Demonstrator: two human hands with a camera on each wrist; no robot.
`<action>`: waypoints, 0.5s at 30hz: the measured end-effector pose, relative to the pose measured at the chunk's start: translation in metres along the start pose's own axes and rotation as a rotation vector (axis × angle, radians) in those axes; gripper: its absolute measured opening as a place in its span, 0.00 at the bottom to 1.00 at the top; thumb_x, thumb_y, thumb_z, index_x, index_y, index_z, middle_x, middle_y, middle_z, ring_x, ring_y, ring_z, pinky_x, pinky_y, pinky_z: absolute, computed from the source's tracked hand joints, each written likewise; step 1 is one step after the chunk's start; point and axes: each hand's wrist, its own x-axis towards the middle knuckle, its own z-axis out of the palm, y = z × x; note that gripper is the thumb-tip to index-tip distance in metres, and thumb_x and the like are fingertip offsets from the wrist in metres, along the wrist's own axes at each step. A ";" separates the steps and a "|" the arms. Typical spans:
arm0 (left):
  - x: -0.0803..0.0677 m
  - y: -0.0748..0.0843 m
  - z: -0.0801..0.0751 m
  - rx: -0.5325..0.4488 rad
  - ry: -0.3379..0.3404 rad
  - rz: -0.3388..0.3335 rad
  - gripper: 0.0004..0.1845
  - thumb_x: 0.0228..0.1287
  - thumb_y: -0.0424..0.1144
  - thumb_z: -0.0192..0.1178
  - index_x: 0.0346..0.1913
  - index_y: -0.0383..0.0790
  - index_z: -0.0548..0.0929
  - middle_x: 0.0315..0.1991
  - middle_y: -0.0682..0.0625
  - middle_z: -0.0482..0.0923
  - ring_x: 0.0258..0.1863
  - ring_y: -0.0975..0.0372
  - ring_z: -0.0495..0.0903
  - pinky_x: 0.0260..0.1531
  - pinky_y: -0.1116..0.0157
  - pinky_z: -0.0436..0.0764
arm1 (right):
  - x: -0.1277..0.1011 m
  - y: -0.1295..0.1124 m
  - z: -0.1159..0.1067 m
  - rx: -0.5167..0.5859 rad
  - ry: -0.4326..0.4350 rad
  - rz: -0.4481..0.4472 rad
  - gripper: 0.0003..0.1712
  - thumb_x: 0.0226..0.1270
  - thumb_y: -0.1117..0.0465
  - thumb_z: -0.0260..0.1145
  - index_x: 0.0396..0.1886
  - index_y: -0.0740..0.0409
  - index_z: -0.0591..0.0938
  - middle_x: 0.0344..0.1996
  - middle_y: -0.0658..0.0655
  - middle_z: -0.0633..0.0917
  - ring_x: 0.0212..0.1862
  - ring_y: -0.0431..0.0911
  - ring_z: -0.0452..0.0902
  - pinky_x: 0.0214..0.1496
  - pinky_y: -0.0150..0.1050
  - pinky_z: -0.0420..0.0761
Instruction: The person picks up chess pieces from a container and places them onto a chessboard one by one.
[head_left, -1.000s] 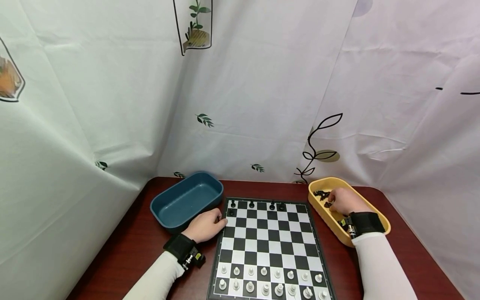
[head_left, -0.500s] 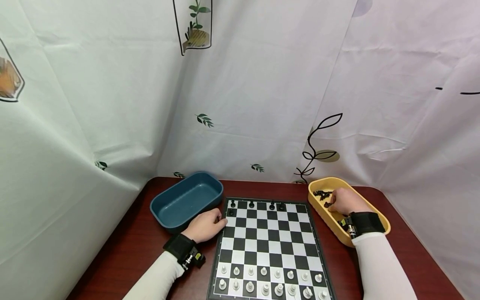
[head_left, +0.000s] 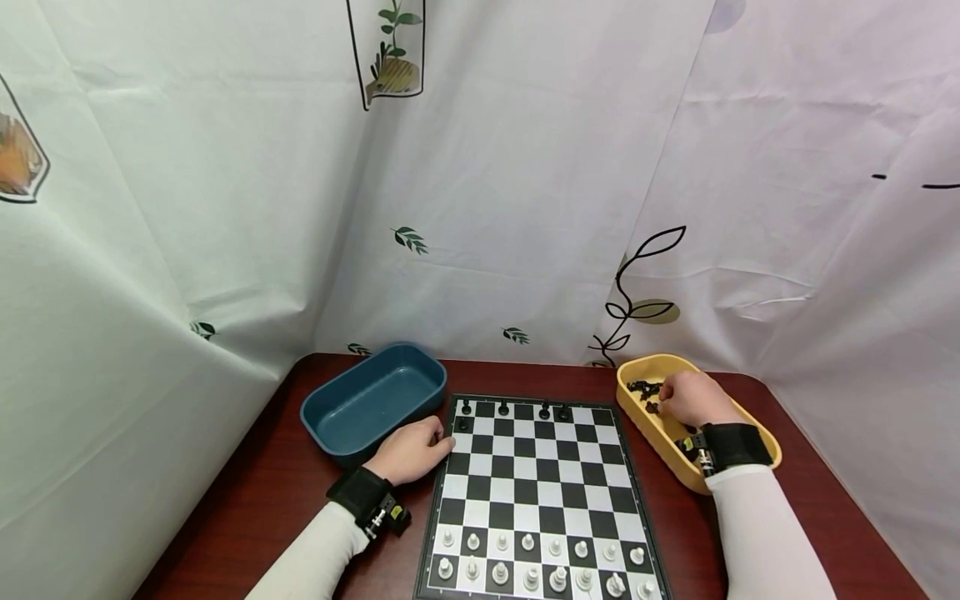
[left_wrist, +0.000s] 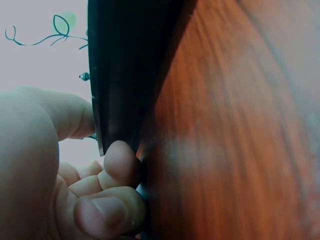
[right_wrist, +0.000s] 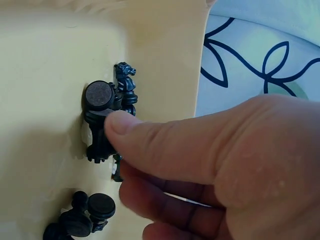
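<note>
My left hand point(head_left: 411, 452) holds the left edge of the chessboard point(head_left: 527, 468). In the left wrist view the thumb point(left_wrist: 70, 117) lies against the board's top side and bent fingers point(left_wrist: 107, 212) are tucked beside its edge. My right hand point(head_left: 697, 400) reaches into the yellow tray point(head_left: 757, 433), fingers bent downward. Its thumb point(right_wrist: 165, 145) overlaps a lying black rook point(right_wrist: 97, 135) in the right wrist view. The index fingertip is hidden, so I cannot tell whether the rook is pinched. Beside it lie a black knight point(right_wrist: 125, 75) and a piece with its felt base point(right_wrist: 99, 95) showing.
White chess pieces point(head_left: 527, 542) fill two rows at the board's near side. Several black pieces point(head_left: 503, 408) stand at its far end. A blue tray point(head_left: 378, 404) sits left of the board. Another group of black pieces point(right_wrist: 75, 220) lies in the yellow tray. Behind hangs a patterned cloth point(head_left: 525, 208).
My right hand has shifted slightly away from me inside the yellow tray, and a black piece by its fingertips now lies a little apart. The left hand and the board have stayed put.
</note>
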 end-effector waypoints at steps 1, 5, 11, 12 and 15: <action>0.000 0.000 0.000 0.000 0.000 0.000 0.16 0.80 0.51 0.65 0.32 0.52 0.78 0.23 0.57 0.74 0.24 0.63 0.73 0.29 0.60 0.72 | 0.000 -0.001 -0.001 -0.011 0.020 -0.008 0.09 0.59 0.66 0.79 0.24 0.53 0.86 0.21 0.48 0.81 0.26 0.47 0.73 0.32 0.46 0.73; 0.000 0.000 0.000 -0.001 -0.002 -0.003 0.16 0.81 0.51 0.64 0.32 0.52 0.78 0.24 0.58 0.74 0.24 0.64 0.73 0.29 0.60 0.72 | 0.000 -0.005 -0.003 -0.036 0.078 -0.019 0.07 0.62 0.66 0.79 0.27 0.54 0.88 0.25 0.50 0.85 0.28 0.47 0.75 0.34 0.48 0.75; 0.000 0.000 -0.001 -0.003 -0.004 -0.004 0.16 0.81 0.52 0.64 0.32 0.52 0.78 0.23 0.58 0.74 0.24 0.63 0.73 0.29 0.60 0.72 | 0.002 -0.006 -0.005 -0.048 0.137 -0.026 0.02 0.67 0.67 0.78 0.34 0.59 0.91 0.33 0.57 0.90 0.36 0.56 0.84 0.45 0.60 0.82; 0.000 0.000 -0.001 -0.003 -0.004 -0.004 0.16 0.81 0.51 0.64 0.32 0.52 0.78 0.23 0.58 0.74 0.24 0.63 0.73 0.29 0.60 0.72 | 0.002 -0.007 -0.005 -0.047 0.142 -0.021 0.01 0.68 0.67 0.77 0.36 0.60 0.92 0.34 0.59 0.91 0.38 0.58 0.85 0.47 0.62 0.82; 0.000 0.000 0.000 -0.002 -0.004 -0.005 0.16 0.81 0.51 0.64 0.32 0.52 0.78 0.23 0.58 0.74 0.24 0.63 0.73 0.29 0.60 0.72 | 0.001 -0.011 -0.009 -0.029 0.156 0.004 0.05 0.71 0.66 0.77 0.41 0.65 0.91 0.37 0.62 0.91 0.41 0.62 0.86 0.48 0.65 0.82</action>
